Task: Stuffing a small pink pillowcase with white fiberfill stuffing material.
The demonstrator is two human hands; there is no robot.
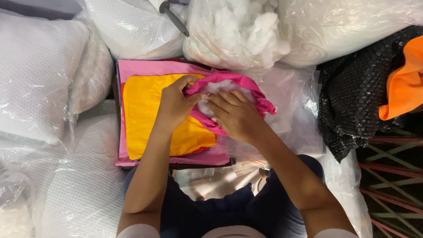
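While my left hand (174,105) pinches the magenta cover (240,83) rim w/ thumb & fingers closed, my right hand (235,117) lies flat, fingers (220,100) straight, pressing white stuffing (216,88) in its opening, atop yellow cloth (145,114) & pink cloth (150,67).

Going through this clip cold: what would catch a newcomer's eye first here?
At centre, the left hand grips the edge of a bright pink fabric cover while the right hand presses into the white stuffing inside it. Just left of them lies a vivid yellow cloth on a pink sheet. Behind, a clear bag of white fibre fill stands open.
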